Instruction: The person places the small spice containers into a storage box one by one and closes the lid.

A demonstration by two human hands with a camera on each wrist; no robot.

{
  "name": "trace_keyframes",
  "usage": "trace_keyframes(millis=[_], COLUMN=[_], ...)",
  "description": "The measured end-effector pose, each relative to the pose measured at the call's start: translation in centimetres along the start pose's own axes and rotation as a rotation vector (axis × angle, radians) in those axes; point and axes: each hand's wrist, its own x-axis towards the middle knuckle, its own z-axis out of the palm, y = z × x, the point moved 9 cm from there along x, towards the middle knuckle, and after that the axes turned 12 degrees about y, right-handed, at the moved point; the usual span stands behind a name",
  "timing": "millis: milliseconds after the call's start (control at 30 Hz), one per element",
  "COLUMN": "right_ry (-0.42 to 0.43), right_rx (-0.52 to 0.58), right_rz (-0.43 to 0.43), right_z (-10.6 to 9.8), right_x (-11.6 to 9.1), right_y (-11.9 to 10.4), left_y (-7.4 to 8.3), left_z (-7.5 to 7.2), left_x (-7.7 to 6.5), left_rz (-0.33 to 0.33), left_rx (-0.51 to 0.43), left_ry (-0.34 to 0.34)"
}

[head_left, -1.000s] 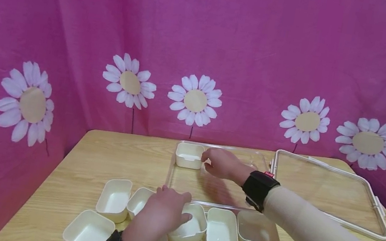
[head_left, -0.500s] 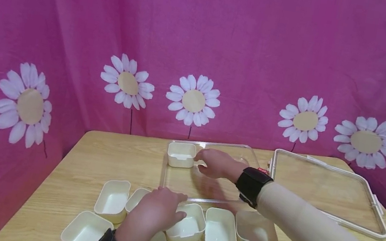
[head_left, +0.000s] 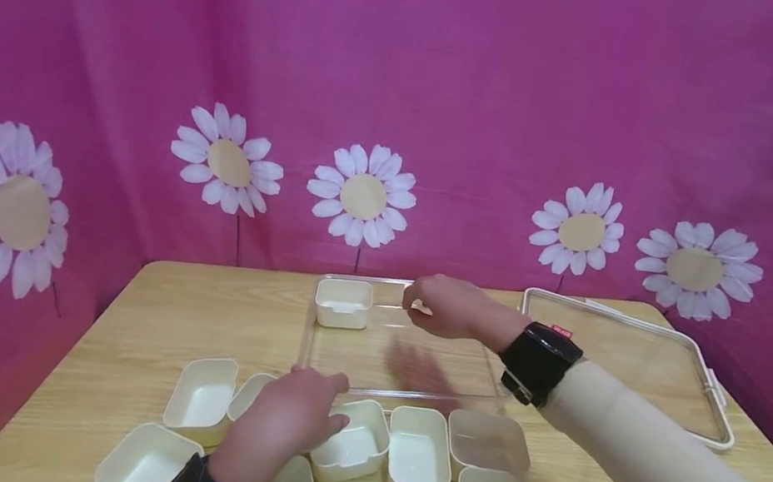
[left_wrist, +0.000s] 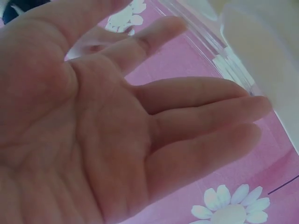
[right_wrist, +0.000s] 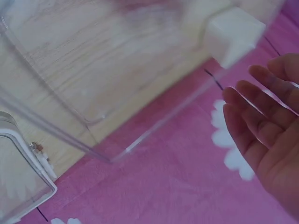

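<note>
A clear plastic box [head_left: 405, 364] lies at the back middle of the table, with one small cream bin [head_left: 343, 306] in its back left corner. My left hand [head_left: 294, 416] has straight, spread fingers near the box's front left corner, above a row of cream bins. In the left wrist view the fingertips [left_wrist: 254, 107] overlap the clear rim. Over the right part of the box hovers my right hand [head_left: 455, 308], fingers loosely bent with nothing in them. It is apart from the cream bin in the right wrist view [right_wrist: 233, 35].
A clear lid with a white frame [head_left: 700, 341] lies at the back right. In front of the box stand several cream bins, among them an upright one [head_left: 418, 457] and one far left [head_left: 146, 463]. A pink flowered curtain [head_left: 458, 75] hangs behind the table.
The clear box with its bin has slid slightly left. My right hand has lifted and drawn back to the right from the bin. The head view has turned a little right.
</note>
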Motion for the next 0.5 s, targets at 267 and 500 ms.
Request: trace_keyframes(millis=[267,500], right_ry=[0.125,0.095], right_rx=[0.061,0.159], right_rz=[0.048,0.115], right_z=[-4.0,-3.9], right_x=[-5.9,-13.0], right_y=[-1.2,-1.0], left_y=[-0.3,0.3], left_z=[-0.5,-0.4], left_x=[0.1,0.0], left_rz=[0.025,0.029], left_rx=[0.065,0.090], left_ry=[0.046,0.049])
